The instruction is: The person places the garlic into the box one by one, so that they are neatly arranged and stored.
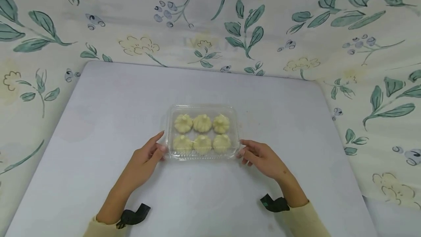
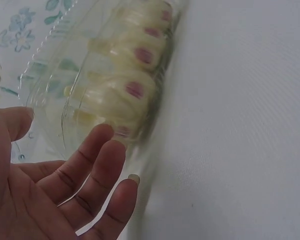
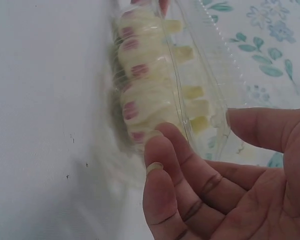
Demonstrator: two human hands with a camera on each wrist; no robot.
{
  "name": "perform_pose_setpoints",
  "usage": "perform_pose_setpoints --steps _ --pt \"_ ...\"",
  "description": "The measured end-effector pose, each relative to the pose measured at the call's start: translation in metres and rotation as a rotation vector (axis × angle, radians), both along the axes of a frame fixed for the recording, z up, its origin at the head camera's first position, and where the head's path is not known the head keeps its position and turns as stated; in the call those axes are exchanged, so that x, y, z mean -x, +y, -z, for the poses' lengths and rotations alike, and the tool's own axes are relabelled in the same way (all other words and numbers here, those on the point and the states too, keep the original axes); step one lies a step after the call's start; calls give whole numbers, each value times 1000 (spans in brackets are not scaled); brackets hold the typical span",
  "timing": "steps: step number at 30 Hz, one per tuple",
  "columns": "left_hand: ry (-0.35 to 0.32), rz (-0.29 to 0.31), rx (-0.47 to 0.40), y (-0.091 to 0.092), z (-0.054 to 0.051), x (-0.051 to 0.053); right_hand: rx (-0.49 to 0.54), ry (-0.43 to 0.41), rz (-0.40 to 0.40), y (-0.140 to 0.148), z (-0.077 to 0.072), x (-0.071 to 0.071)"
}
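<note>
A clear plastic clamshell box (image 1: 203, 109) sits on the white table, its lid down. Inside are several pale yellow, garlic-bulb-shaped pieces (image 1: 202, 123) in two rows; pink patches mark their sides in both wrist views. My left hand (image 1: 144, 162) is at the box's left side, thumb and fingers spread, fingertips at or very near the wall. On the opposite side my right hand (image 1: 263, 158) has its thumb at the rim and its fingertips by the lower wall in the right wrist view. Whether the fingertips press on the plastic is unclear.
The white tabletop (image 1: 204, 200) extends around the box. Behind and beside it hangs a cloth (image 1: 197, 21) printed with leaves and flowers. A black wrist device (image 1: 133, 217) is on the left wrist, another (image 1: 275, 204) on the right, by pale yellow sleeves (image 1: 300, 220).
</note>
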State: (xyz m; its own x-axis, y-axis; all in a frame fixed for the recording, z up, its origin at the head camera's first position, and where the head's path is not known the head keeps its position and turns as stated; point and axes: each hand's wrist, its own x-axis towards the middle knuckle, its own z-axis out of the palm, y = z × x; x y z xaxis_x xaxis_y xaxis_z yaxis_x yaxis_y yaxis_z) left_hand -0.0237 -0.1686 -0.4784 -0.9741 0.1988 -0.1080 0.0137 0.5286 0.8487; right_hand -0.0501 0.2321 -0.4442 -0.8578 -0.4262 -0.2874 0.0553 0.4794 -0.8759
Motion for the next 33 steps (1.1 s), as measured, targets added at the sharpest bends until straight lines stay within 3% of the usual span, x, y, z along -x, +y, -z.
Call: perform_pose_setpoints --steps 14,25,33 --pt "-20 -38 -78 2 4 -8 20 19 1 0 7 0" --pt "1 -102 -99 3 8 -12 55 -4 43 -6 19 4" --pt "22 -129 -166 7 11 -11 97 -25 77 -6 20 2"
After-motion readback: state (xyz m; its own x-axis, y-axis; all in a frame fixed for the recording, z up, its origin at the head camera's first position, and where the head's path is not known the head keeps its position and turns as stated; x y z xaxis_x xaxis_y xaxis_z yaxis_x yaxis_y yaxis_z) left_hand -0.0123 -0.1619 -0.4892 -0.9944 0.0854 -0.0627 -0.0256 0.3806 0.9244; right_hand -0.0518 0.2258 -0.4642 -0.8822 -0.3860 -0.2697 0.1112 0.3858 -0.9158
